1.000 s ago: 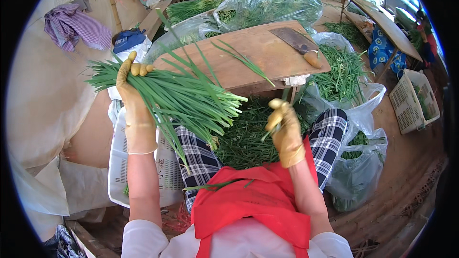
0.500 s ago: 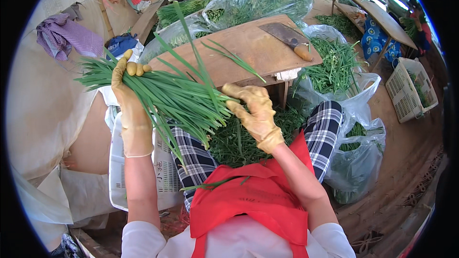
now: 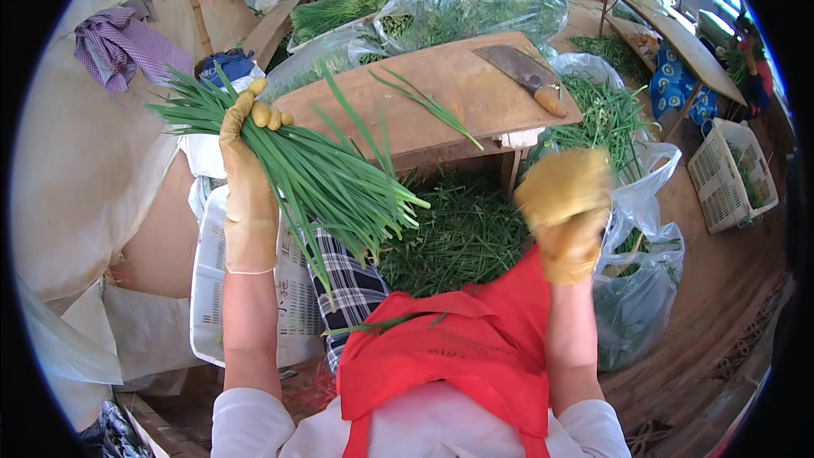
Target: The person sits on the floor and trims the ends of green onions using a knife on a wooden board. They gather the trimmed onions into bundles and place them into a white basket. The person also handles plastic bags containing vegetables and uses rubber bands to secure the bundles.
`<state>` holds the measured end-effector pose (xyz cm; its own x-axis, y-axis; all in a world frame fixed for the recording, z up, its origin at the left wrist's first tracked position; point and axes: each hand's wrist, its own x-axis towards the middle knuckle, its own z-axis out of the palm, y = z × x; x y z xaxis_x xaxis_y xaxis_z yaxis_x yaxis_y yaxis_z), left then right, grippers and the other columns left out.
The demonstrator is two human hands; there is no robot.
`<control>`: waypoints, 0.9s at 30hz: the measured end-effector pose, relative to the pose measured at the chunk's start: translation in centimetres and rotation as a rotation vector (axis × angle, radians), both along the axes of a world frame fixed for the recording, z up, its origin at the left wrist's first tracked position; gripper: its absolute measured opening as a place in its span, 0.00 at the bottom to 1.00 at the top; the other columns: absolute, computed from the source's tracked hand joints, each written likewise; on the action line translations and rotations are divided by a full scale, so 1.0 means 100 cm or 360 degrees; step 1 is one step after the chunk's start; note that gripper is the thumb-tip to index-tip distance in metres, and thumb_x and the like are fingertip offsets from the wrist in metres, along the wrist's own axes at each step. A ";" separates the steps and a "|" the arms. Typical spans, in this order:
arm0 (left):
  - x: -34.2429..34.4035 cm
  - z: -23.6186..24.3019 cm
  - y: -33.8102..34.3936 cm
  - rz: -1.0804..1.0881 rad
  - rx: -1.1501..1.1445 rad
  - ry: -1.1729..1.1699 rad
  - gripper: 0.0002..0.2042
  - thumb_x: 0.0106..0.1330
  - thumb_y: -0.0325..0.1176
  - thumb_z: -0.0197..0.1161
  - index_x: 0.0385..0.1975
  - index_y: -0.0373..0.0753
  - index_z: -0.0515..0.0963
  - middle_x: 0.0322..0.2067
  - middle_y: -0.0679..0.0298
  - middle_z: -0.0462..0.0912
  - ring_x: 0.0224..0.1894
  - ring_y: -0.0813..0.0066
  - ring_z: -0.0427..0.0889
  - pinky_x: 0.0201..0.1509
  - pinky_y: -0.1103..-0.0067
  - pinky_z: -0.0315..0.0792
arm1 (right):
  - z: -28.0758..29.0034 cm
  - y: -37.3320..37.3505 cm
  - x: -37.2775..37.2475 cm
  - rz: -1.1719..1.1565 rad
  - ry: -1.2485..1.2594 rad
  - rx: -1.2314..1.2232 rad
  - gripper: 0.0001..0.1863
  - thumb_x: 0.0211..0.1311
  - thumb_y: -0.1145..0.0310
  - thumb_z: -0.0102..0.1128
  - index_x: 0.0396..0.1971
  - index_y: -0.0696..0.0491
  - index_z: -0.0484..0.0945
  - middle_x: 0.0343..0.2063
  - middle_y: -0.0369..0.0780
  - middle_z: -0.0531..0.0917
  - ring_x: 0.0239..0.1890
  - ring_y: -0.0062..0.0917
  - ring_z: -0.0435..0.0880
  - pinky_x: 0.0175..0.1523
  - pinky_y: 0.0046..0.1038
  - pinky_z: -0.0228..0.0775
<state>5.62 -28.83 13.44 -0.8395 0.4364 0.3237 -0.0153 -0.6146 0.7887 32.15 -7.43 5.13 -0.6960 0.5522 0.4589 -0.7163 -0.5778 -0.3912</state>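
My left hand [image 3: 243, 140], in a yellowish rubber glove, grips a thick bunch of garlic chives [image 3: 343, 182] at the left. Its pale cut ends point right, toward my lap, while the leaf tips fan out past my fingers; a few blades stick up or hang loose. My right hand [image 3: 566, 208], gloved alike, is raised apart from the bunch above my right knee. Motion smears its fingers, so I cannot make out whether they hold anything. Below and between the hands lies a heap of loose green leaves [image 3: 466, 233].
A low wooden table [image 3: 381, 110] stands ahead, bearing a cleaver [image 3: 513, 68] and a few stray chives [image 3: 432, 110]. Plastic bags of greens [image 3: 475, 0] stand behind it and at its right [image 3: 602, 119]. White crates stand beside my left leg [image 3: 212, 288] and farther right [image 3: 716, 178].
My right hand has left the bunch's cut ends and swung to the right. My left hand still holds the chives; the whole view has shifted slightly.
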 end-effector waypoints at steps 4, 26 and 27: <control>0.008 0.009 0.018 0.0045 0.0001 -0.0112 0.15 0.69 0.32 0.53 0.50 0.31 0.71 0.21 0.71 0.64 0.27 0.78 0.66 0.42 0.77 0.70 | -0.122 -0.040 -0.041 -0.0026 -0.0935 0.1366 0.24 0.67 0.67 0.60 0.62 0.51 0.72 0.59 0.41 0.76 0.63 0.28 0.71 0.69 0.27 0.59; 0.031 0.010 0.053 -0.0096 -0.0431 -0.0052 0.15 0.67 0.35 0.59 0.48 0.32 0.76 0.21 0.69 0.70 0.28 0.74 0.71 0.37 0.75 0.72 | -0.103 -0.063 -0.094 0.0130 -0.0780 0.0057 0.17 0.65 0.66 0.65 0.51 0.56 0.79 0.46 0.35 0.82 0.47 0.20 0.78 0.55 0.27 0.70; 0.033 0.011 0.056 -0.0132 -0.0420 -0.0073 0.15 0.67 0.35 0.59 0.48 0.32 0.75 0.21 0.69 0.69 0.28 0.74 0.71 0.38 0.75 0.71 | -0.119 -0.061 -0.104 0.0101 -0.0730 0.0066 0.17 0.65 0.67 0.64 0.51 0.56 0.79 0.46 0.36 0.82 0.47 0.21 0.78 0.55 0.26 0.70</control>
<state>8.93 -23.19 14.59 -0.8084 0.5686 0.1523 -0.0962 -0.3829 0.9188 21.78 -13.55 -6.81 -0.8642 0.4895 0.1168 -0.4276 -0.5920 -0.6831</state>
